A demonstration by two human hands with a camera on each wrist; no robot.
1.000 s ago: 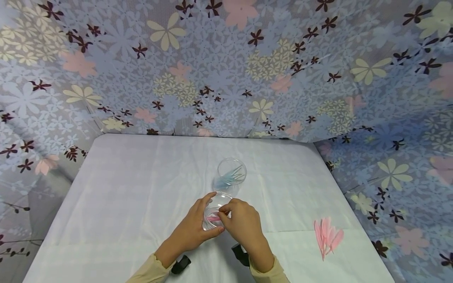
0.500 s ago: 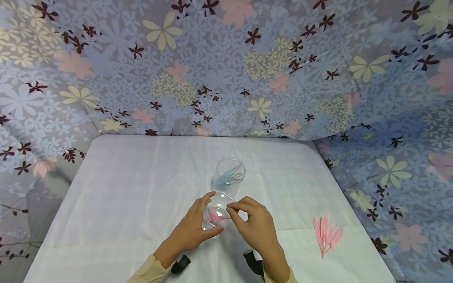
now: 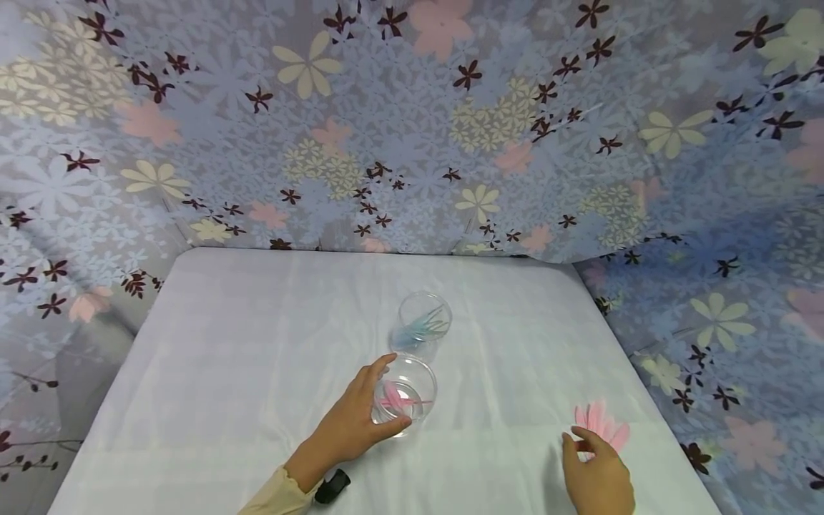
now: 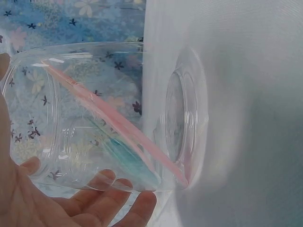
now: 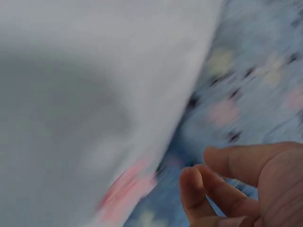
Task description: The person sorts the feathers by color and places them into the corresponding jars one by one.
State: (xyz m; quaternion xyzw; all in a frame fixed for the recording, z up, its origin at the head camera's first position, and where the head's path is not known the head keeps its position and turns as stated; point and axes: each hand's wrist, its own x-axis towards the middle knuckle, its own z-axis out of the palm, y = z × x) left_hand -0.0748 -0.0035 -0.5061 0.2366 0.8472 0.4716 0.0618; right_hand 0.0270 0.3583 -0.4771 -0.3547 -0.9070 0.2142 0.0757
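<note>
Moved rightward, right grip (image 3: 599,472) gapes; left grip (image 3: 347,425) clasps clear jar (image 3: 421,379) of pink feathers (image 3: 392,397).

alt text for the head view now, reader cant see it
A person's left hand holds a clear cup containing pink feathers, while the right hand is close to a loose pink fan of feathers on a white-covered table. Farther back stands a second cup with blue feathers, before floral cloth.

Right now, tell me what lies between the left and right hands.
The head view shows a clear container with pink feathers inside, then bare white cloth to the right hand.
</note>
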